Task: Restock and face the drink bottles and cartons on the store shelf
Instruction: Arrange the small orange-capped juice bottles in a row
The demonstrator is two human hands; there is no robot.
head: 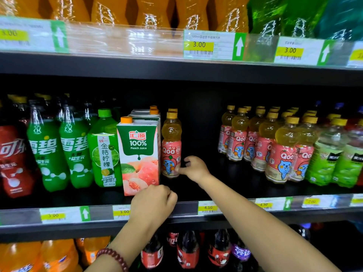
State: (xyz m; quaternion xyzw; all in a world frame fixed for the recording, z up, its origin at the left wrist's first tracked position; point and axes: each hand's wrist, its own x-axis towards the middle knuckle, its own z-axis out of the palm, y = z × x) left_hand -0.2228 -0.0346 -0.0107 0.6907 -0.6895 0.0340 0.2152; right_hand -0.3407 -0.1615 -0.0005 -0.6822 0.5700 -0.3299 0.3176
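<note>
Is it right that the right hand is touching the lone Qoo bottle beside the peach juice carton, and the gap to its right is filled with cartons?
Not quite. In the head view the right hand does touch the lone Qoo bottle beside the peach juice carton, but the gap to its right holds no cartons; bare dark shelf shows there.

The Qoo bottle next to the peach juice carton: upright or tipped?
Upright. The Qoo bottle stands on its base, yellow cap on top, close beside the peach juice carton. The right hand touches its lower label.
</note>
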